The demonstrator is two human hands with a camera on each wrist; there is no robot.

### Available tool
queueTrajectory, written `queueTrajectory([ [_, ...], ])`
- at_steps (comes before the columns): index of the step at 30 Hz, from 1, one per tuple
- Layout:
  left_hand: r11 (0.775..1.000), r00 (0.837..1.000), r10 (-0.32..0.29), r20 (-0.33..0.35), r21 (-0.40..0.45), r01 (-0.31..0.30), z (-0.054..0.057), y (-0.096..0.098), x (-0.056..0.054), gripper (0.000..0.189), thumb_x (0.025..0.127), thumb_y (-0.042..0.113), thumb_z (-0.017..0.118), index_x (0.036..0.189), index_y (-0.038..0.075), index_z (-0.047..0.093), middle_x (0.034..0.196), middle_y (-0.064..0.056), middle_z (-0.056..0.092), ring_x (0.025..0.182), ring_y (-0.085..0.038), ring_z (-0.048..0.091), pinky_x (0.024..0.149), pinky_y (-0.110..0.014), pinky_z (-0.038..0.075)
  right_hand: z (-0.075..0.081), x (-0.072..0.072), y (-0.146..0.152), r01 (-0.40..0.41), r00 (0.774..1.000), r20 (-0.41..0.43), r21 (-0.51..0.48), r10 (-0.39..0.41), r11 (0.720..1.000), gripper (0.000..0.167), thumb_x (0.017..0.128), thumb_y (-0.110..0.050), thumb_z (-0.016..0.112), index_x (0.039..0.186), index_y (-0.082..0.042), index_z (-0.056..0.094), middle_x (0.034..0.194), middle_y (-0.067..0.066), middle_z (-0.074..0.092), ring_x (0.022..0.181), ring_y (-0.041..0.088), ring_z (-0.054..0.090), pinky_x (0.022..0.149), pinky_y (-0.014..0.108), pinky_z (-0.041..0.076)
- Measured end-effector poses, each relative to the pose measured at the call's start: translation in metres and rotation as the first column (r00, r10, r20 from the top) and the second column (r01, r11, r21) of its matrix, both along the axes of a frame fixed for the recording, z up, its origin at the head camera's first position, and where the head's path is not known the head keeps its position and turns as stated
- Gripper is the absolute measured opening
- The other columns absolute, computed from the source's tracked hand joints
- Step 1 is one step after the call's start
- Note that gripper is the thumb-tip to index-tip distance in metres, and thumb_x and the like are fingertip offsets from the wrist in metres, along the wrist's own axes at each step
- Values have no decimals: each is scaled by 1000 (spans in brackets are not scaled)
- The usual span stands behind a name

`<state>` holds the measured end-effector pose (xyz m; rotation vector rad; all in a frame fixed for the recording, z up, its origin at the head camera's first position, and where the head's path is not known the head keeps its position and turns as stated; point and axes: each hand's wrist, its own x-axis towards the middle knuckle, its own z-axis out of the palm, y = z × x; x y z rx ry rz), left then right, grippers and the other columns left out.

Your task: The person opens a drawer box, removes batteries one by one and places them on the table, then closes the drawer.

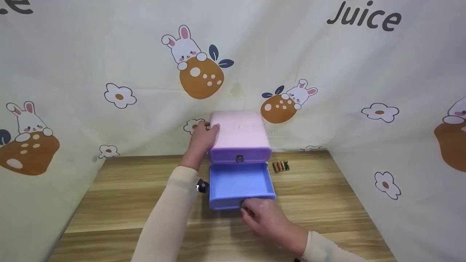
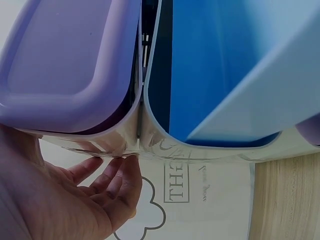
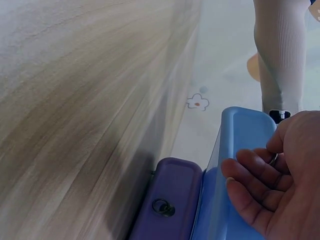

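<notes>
A small drawer cabinet point(image 1: 238, 127) with a pink top stands against the back cloth. Its upper purple drawer point(image 1: 225, 155) is closed, and the blue drawer point(image 1: 240, 180) below is pulled out, with a bare floor. My left hand point(image 1: 204, 137) holds the cabinet's left side near the top; in the left wrist view its bent fingers point(image 2: 122, 180) touch the side wall. At the blue drawer's front, my right hand point(image 1: 267, 218) pinches the pull ring point(image 3: 273, 159), which the fingers partly cover. Lowest is another purple drawer point(image 3: 175, 192), closed, with its own ring point(image 3: 161, 206).
Several small batteries point(image 1: 281, 166) lie side by side on the wood-grain table point(image 1: 313, 196), right of the cabinet. A cloth point(image 1: 145, 65) printed with rabbits and flowers hangs behind and along both sides.
</notes>
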<state>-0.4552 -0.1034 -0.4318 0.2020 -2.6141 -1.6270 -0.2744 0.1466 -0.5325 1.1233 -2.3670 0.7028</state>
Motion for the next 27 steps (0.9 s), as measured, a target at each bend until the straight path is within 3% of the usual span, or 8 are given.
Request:
queueTrajectory([
  [15, 1000, 1000, -4, 8, 3, 4, 0, -1, 0, 74, 110, 55, 53, 163, 4, 42, 159, -21, 54, 149, -38, 50, 124, -54, 40, 2, -5, -4, 36, 997, 63, 11, -37, 999, 5, 97, -11, 78, 95, -14, 75, 83, -7, 74, 71, 1, 61, 63, 15, 53],
  [23, 1000, 1000, -7, -4, -8, 7, 0, -1, 0, 74, 110, 55, 53, 162, 3, 43, 158, -22, 55, 147, -38, 52, 123, -53, 42, 3, -9, -6, 43, 986, 162, 16, -45, 999, 4, 102, -10, 74, 99, -12, 75, 87, -4, 75, 72, 0, 61, 64, 16, 54],
  [27, 1000, 1000, -14, -19, -8, 14, 0, -1, 0, 71, 110, 53, 54, 159, 2, 45, 155, -21, 58, 144, -37, 54, 121, -52, 43, 2, -12, -6, 47, 986, 162, 12, -48, 999, 4, 102, -9, 74, 99, -10, 75, 87, -3, 76, 71, 1, 62, 63, 17, 54],
])
